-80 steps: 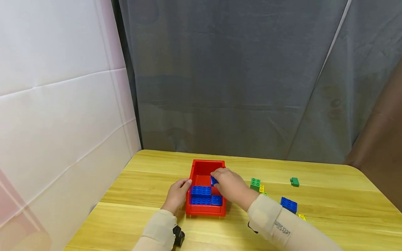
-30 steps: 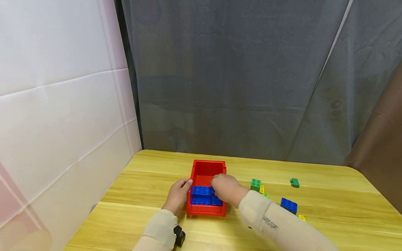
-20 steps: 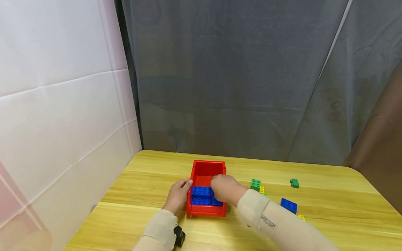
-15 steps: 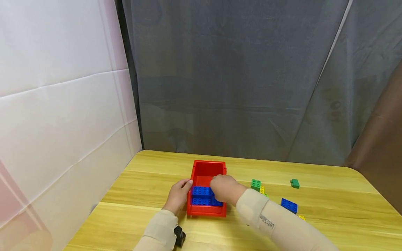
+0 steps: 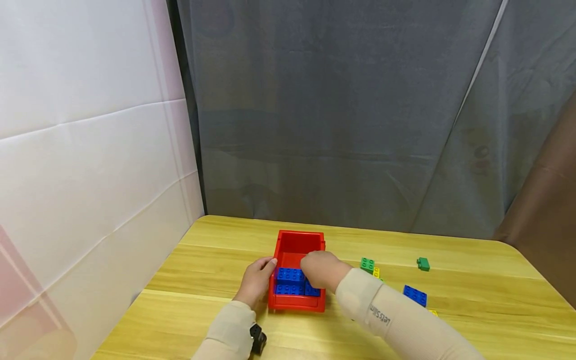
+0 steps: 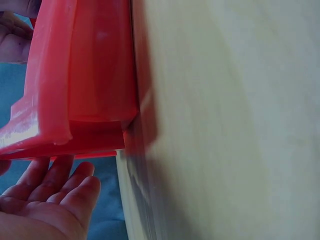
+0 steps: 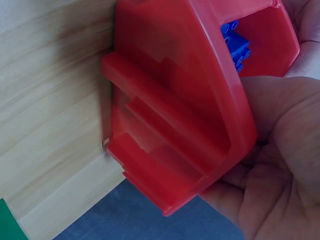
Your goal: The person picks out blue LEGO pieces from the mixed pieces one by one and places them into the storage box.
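Observation:
A red plastic bin [image 5: 297, 302] sits on the table, with blue toy building bricks [image 5: 290, 282] packed at its near end. My left hand [image 5: 256, 281] holds the bin's left wall, thumb over the rim. Its fingers [image 6: 57, 180] lie against the outside of the bin in the left wrist view. My right hand [image 5: 324, 270] reaches over the right wall, fingertips down among the bricks, on a small blue brick that the hand mostly hides. In the right wrist view that hand [image 7: 285, 150] is bent over the rim, and its fingertips are hidden behind the wall.
Right of the bin lie a green brick [image 5: 367, 264], a yellow brick [image 5: 376, 272], a blue brick [image 5: 415, 295] and a dark green piece [image 5: 423, 264]. Another yellow brick [image 5: 434, 312] is partly behind my right sleeve. A grey curtain [image 5: 315, 125] hangs behind the table.
Since the earliest frame my right hand has brought the small blue brick down and nearer, beside the other blue bricks. Over the last second it has barely moved. My left hand has stayed on the bin.

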`<act>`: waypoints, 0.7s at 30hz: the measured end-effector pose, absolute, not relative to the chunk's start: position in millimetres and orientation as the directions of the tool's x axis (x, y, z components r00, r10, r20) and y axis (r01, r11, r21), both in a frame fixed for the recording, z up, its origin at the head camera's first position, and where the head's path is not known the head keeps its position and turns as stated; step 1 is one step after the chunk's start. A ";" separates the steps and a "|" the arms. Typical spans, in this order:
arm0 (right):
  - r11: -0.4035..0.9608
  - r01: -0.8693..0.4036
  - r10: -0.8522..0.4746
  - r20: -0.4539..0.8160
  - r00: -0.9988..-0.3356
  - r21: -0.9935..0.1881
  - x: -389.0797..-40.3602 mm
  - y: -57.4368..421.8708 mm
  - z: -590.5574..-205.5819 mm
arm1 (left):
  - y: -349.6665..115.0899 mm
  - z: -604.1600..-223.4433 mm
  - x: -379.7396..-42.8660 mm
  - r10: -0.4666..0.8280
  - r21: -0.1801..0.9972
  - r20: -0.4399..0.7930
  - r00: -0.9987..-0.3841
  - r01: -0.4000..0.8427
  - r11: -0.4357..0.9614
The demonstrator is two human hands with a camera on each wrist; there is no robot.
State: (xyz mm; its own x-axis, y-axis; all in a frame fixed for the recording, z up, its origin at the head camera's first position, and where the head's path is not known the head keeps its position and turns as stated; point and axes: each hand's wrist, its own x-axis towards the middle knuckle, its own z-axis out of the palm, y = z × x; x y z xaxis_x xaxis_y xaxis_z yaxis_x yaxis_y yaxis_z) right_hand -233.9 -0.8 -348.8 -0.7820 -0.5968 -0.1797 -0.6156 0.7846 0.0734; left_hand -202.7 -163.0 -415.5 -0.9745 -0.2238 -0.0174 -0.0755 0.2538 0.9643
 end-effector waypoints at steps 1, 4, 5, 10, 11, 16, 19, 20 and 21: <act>0.787 -0.613 -0.595 -0.181 -0.783 0.070 -233.9 -0.7 -348.8 | -162.9 -415.4 -202.7 -0.223 0.964 -0.020 -0.975 -0.078 0.253; 0.787 -0.613 -0.595 -0.178 -0.784 0.071 -234.2 -0.3 -349.0 | -162.8 -415.4 -202.9 -0.222 0.964 -0.026 -0.975 -0.083 0.251; 0.785 -0.615 -0.596 -0.175 -0.783 0.074 -234.5 -0.2 -349.2 | -162.7 -415.2 -202.8 -0.223 0.964 -0.027 -0.975 -0.084 0.251; 0.784 -0.615 -0.598 -0.163 -0.785 0.081 -235.0 0.4 -350.5 | -162.3 -415.1 -203.0 -0.221 0.965 -0.023 -0.975 -0.079 0.249; 0.785 -0.614 -0.598 -0.161 -0.785 0.081 -235.0 0.4 -350.7 | -162.3 -415.0 -202.9 -0.219 0.965 -0.024 -0.975 -0.079 0.249; 0.780 -0.618 -0.604 -0.146 -0.784 0.094 -234.2 0.0 -351.0 | -163.3 -415.7 -203.1 -0.213 0.965 -0.019 -0.977 -0.074 0.252; 0.774 -0.624 -0.614 -0.116 -0.781 0.103 -233.2 0.5 -351.3 | -165.0 -416.6 -203.6 -0.210 0.965 -0.010 -0.978 -0.065 0.254; 0.770 -0.628 -0.620 -0.101 -0.778 0.112 -233.0 1.0 -351.6 | -165.6 -417.0 -203.8 -0.211 0.965 -0.008 -0.978 -0.063 0.254; 0.770 -0.629 -0.623 -0.085 -0.777 0.110 -232.5 1.5 -351.8 | -166.3 -417.5 -204.0 -0.210 0.965 -0.007 -0.978 -0.062 0.256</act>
State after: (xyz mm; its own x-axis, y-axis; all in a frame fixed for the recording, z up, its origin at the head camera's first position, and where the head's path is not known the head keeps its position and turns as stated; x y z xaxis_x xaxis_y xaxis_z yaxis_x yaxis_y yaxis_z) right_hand -232.5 1.5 -351.8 -0.7775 -0.6232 -0.0848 -0.6289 0.7696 0.1104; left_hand -204.0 -166.3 -417.5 -0.9777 -0.2099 -0.0073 -0.0622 0.2558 0.9647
